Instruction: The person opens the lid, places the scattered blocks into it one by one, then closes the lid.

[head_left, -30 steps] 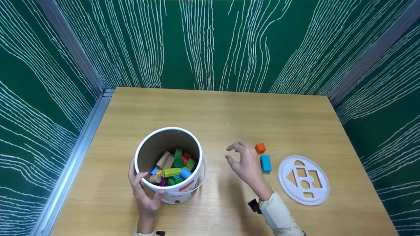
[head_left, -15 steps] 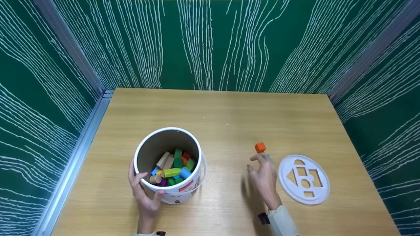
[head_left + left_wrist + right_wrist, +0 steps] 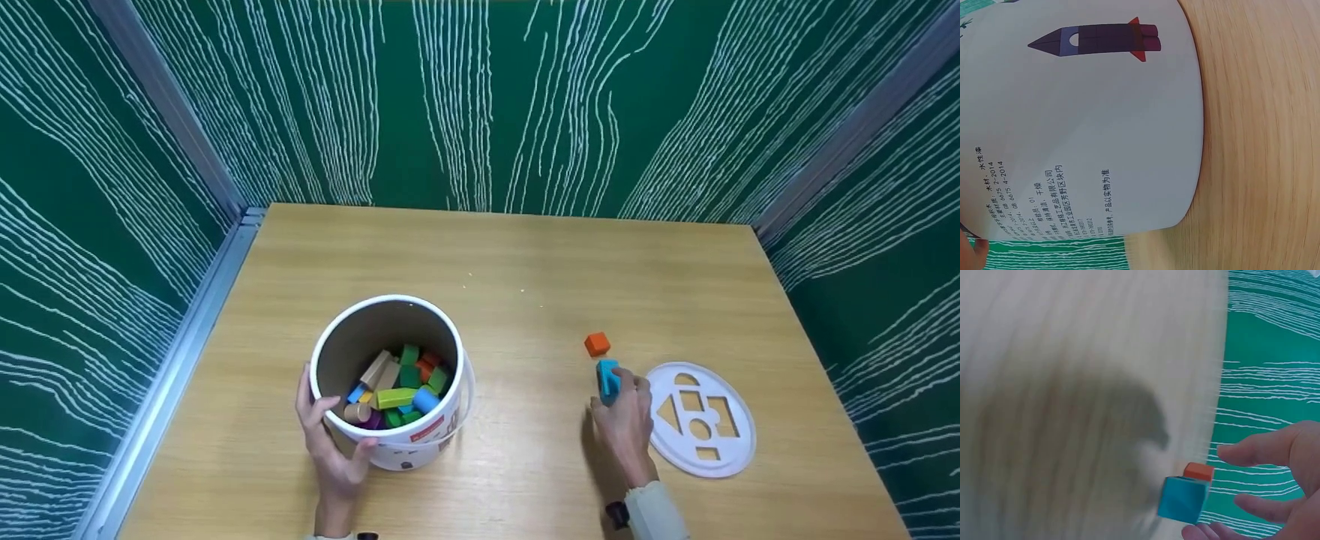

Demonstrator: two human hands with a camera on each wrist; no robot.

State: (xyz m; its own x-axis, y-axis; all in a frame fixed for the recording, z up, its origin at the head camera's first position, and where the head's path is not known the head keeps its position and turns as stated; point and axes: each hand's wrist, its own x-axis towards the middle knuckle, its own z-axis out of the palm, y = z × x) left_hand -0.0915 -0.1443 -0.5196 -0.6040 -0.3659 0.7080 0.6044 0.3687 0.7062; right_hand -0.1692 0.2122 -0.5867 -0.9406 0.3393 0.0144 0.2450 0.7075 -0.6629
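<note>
A white bucket [image 3: 388, 442] of coloured wooden blocks [image 3: 395, 397] stands left of centre, its printed rocket and text large in the left wrist view. My left hand [image 3: 334, 457] holds the bucket's near left side, fingers spread round the wall and one at the rim. To the right, my right hand [image 3: 626, 420] reaches over a blue rectangular block [image 3: 608, 381], which it partly hides. In the right wrist view the fingers [image 3: 1258, 449] are parted, and the blue block shows just beyond them. An orange cube [image 3: 597, 344] lies right behind the blue block.
A round white lid [image 3: 679, 450] with shaped cut-outs lies right of my right hand, overlapped by it in the head view. The bucket's handle [image 3: 471, 386] hangs down its right side. Green walls [image 3: 465, 105] with white lines surround the wooden table [image 3: 480, 255].
My right hand has moved right from the table's middle to the blue block, coming down over it. The left hand stays at the bucket.
</note>
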